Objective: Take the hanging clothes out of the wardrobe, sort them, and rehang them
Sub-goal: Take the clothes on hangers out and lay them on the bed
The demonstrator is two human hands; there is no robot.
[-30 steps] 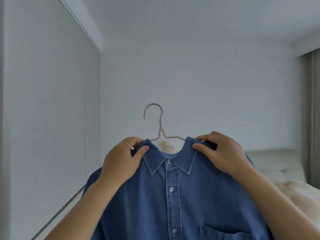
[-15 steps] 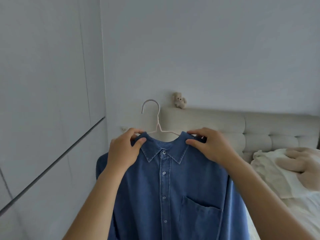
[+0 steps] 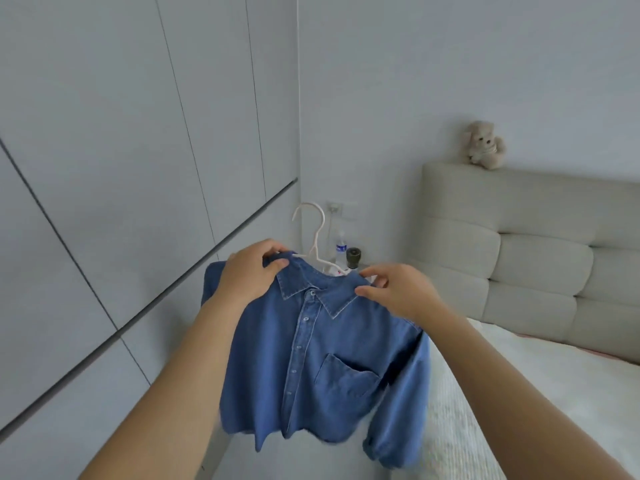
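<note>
Head view: one shirt (image 3: 322, 368) on one hanger (image 3: 314, 237), held over the bed (image 3: 540, 386) edge. Left hand (image 3: 247, 275) and right hand (image 3: 401, 292) fingers pinch its shoulders. Hanger arms hidden under the collar. One teddy (image 3: 483, 145), one bottle (image 3: 341, 249).

A matt blue denim shirt (image 3: 322, 368) on a smooth pale hanger (image 3: 316, 237); padded fabric headboard (image 3: 540, 258), plush bear (image 3: 483, 145).

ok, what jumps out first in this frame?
A blue denim button-up shirt on a white wire hanger fills the centre, held up over the edge of the white bed. The left hand and right hand each pinch a shoulder by the collar. A small beige teddy bear sits on the padded grey headboard, upper right.
</note>
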